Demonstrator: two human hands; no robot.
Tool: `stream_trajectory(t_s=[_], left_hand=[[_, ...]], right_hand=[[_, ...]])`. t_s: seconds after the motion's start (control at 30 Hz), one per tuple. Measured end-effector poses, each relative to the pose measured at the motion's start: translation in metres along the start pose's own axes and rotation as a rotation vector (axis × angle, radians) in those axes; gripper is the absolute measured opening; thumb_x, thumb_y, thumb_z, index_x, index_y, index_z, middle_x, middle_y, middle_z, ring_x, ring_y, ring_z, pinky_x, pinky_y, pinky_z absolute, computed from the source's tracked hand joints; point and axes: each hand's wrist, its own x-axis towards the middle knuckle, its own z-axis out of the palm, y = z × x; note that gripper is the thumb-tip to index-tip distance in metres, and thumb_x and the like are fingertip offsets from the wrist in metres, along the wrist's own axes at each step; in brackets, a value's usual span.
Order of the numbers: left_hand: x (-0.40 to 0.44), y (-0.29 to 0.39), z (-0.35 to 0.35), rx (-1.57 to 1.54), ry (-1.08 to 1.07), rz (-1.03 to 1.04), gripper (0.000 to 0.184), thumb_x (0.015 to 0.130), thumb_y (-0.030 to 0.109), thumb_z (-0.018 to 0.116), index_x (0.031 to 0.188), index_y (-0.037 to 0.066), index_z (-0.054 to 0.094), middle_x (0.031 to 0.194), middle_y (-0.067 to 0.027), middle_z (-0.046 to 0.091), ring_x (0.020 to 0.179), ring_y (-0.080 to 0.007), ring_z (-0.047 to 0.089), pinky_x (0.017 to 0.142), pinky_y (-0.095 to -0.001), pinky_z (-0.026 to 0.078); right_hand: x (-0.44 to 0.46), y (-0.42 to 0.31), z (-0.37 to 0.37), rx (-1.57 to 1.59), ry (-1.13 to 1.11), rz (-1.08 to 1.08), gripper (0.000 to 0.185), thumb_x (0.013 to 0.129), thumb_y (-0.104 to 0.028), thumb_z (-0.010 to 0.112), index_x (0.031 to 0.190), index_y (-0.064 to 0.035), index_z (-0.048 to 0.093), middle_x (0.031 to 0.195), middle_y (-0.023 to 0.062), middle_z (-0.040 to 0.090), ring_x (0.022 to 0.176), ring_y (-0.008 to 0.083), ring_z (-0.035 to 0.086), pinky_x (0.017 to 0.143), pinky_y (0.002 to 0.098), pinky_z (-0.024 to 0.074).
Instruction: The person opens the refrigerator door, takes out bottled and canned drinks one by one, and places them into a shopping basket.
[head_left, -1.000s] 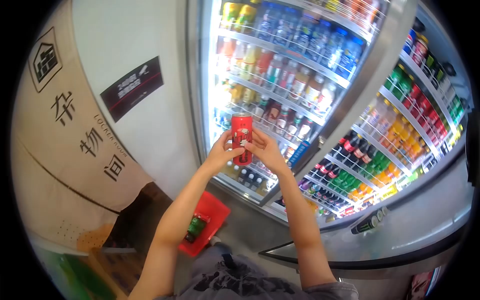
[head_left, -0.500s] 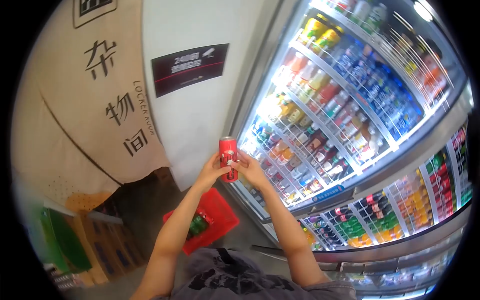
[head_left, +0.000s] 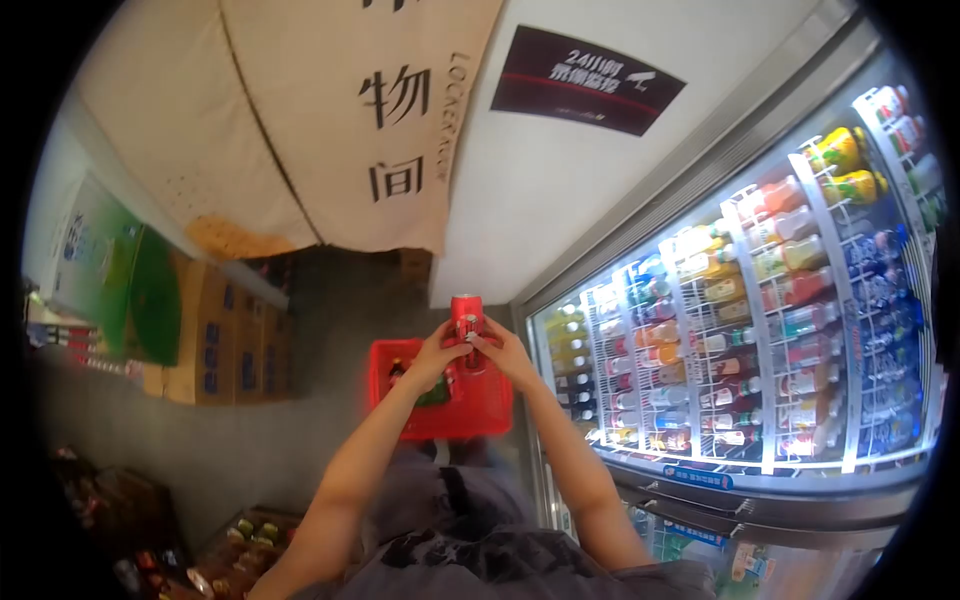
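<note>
A tall red drink can [head_left: 467, 312] stands upright between my two hands in the middle of the head view. My left hand [head_left: 436, 357] is closed around its left side, and my right hand [head_left: 503, 357] grips the right side. The fingers of both hands come together on the can's front and partly cover its print. Beneath my hands sits a red plastic basket [head_left: 480, 405] on the floor. Inside it are a dark bottle and something green, both partly hidden by my left forearm.
A lit drinks fridge [head_left: 720, 340] with rows of bottles fills the right side. Straight ahead are a white wall panel with a dark sign [head_left: 588, 80] and a beige curtain [head_left: 330, 130]. Cardboard boxes [head_left: 225, 335] are stacked at left; packaged goods lie at lower left.
My view has turned toward the right, so the fridge has shifted right and the curtain and boxes show more. The basket now appears directly below the can, which both hands still hold.
</note>
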Motion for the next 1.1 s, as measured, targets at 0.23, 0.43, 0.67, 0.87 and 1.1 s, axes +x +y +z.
stream_trajectory(t_s=[0.23,0.43,0.67,0.87,1.1], left_hand=[[-0.039,-0.069,0.008,-0.102,0.212,-0.16,0.072,0.084,0.009,0.071,0.147,0.005,0.035,0.125,-0.0071,0.058,0.106,-0.0162,0.06,0.085,-0.0306,0.05],[-0.057,-0.151,0.011,-0.176,0.28,-0.163,0.068,0.085,0.008,0.07,0.145,0.004,0.038,0.119,-0.006,0.06,0.107,-0.0161,0.06,0.086,-0.0313,0.051],[-0.062,-0.214,0.005,-0.118,0.369,-0.281,0.065,0.086,0.008,0.07,0.142,0.0,0.039,0.121,-0.0097,0.058,0.111,-0.0189,0.057,0.093,-0.0318,0.048],[-0.025,-0.284,-0.023,-0.002,0.363,-0.268,0.06,0.087,0.012,0.071,0.139,-0.002,0.043,0.124,-0.0127,0.058,0.114,-0.0183,0.056,0.094,-0.031,0.047],[0.036,-0.337,-0.055,0.17,0.289,-0.319,0.052,0.091,0.012,0.067,0.136,-0.002,0.046,0.127,-0.009,0.058,0.114,-0.0168,0.056,0.096,-0.0295,0.045]], right_hand=[[-0.018,0.061,-0.007,0.01,-0.131,0.147,0.064,0.092,-0.02,0.068,0.145,0.0009,0.039,0.125,0.0113,0.061,0.11,0.0174,0.06,0.095,0.0312,0.0474],[-0.041,0.134,-0.019,0.041,-0.203,0.203,0.066,0.091,-0.021,0.069,0.145,0.0026,0.039,0.123,0.0147,0.062,0.11,0.0179,0.061,0.093,0.0306,0.0488],[-0.068,0.2,-0.009,-0.076,-0.051,0.336,0.067,0.09,-0.021,0.069,0.144,0.0039,0.038,0.127,0.0187,0.06,0.111,0.0209,0.062,0.092,0.0308,0.05],[-0.059,0.278,-0.011,0.024,0.128,0.351,0.059,0.091,-0.016,0.065,0.141,0.0042,0.043,0.124,0.0178,0.062,0.11,0.0214,0.063,0.092,0.0302,0.0501],[-0.022,0.353,-0.009,-0.168,0.319,0.446,0.046,0.09,-0.015,0.064,0.13,0.0051,0.053,0.111,0.0179,0.068,0.103,0.0223,0.066,0.089,0.0325,0.0508]])
